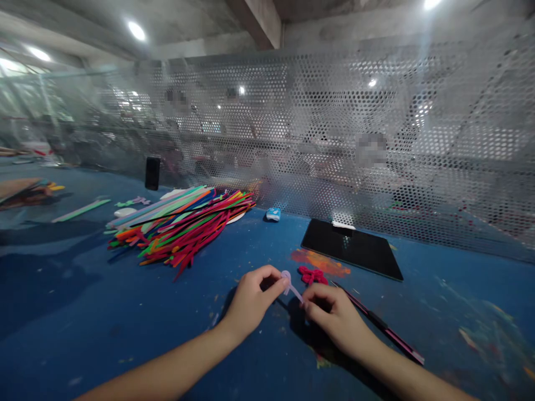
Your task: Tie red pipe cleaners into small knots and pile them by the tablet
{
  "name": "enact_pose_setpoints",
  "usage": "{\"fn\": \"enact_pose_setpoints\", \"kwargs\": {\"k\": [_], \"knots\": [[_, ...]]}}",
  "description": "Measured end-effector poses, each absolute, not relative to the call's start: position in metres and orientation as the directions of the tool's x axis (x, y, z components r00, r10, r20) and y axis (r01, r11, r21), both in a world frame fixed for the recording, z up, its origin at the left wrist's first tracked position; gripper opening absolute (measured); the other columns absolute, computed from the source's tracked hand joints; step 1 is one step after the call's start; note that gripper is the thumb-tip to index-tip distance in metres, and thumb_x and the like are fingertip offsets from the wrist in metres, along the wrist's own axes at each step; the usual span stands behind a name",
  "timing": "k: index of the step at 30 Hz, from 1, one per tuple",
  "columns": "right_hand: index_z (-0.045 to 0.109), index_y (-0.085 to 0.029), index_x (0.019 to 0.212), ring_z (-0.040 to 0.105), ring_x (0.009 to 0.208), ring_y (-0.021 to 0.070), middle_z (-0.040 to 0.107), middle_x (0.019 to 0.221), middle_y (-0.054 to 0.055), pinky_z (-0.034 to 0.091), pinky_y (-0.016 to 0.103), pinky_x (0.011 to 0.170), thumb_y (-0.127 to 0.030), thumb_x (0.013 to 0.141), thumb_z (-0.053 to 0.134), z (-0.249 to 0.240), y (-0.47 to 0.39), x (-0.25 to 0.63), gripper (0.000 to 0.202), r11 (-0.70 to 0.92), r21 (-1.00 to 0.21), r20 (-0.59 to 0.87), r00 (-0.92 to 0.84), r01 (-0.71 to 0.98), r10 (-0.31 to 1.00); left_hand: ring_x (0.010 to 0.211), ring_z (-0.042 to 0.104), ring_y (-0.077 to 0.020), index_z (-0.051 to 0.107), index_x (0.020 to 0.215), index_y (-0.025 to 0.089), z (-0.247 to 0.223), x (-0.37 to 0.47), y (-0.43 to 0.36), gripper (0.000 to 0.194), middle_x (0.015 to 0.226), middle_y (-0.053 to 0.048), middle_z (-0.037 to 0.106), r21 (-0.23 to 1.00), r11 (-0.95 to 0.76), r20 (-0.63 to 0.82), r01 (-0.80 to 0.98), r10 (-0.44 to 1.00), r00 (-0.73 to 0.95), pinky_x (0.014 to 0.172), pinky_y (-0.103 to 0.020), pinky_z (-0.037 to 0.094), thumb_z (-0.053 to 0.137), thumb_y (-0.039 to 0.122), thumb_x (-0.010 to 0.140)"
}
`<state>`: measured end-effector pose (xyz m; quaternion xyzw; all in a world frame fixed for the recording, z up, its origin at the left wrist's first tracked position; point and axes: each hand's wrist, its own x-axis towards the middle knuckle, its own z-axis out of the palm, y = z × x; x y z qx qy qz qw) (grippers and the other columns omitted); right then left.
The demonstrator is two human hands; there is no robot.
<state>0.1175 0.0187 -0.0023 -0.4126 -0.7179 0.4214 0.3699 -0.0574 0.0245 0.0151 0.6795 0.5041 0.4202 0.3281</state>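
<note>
A pale purple pipe cleaner (296, 292), bent into a small loop at its left end, stretches between my two hands above the blue table. My left hand (256, 295) pinches it beside the loop. The straight end is between the thumb and fingers of my right hand (330, 314). Just beyond my right hand lies a twisted red pipe-cleaner piece (312, 275). A dark tool with pinkish ends (382, 324) rests slantwise to the right of that hand.
A large pile of coloured pipe cleaners (188, 223) spreads over the blue table (167, 323) at left. Farther back are a black tablet (353, 248), a small blue packet (273, 214) and an upright phone (152, 173). A perforated metal screen (301, 133) runs behind.
</note>
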Motion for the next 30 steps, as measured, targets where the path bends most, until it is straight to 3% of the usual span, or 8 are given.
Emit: {"fn": "enact_pose_setpoints", "kwargs": {"k": [11, 30], "knots": [[0.056, -0.016, 0.065, 0.043, 0.057, 0.011, 0.048, 0.058, -0.003, 0.035, 0.022, 0.056, -0.018, 0.075, 0.048, 0.0, 0.0174, 0.1193, 0.013, 0.326, -0.911, 0.189, -0.446, 0.254, 0.875, 0.06, 0.045, -0.0107, 0.057, 0.065, 0.015, 0.0149, -0.0583, 0.0288, 0.02, 0.06, 0.004, 0.052, 0.935, -0.2, 0.149, 0.294, 0.971, 0.187, 0.059, -0.021, 0.035, 0.055, 0.032, 0.075], [0.054, -0.016, 0.066, 0.04, 0.055, 0.01, 0.046, 0.058, -0.004, 0.034, 0.021, 0.054, -0.022, 0.078, 0.048, 0.0023, 0.0147, 0.1155, 0.015, 0.352, -0.883, 0.183, -0.461, 0.31, 0.868, 0.063, 0.046, -0.011, 0.055, 0.067, 0.016, 0.0152, -0.0584, 0.0258, 0.018, 0.063, 0.004, 0.051, 0.905, -0.261, 0.208, 0.334, 0.96, 0.187, 0.059, -0.021, 0.035, 0.054, 0.032, 0.076]]}}
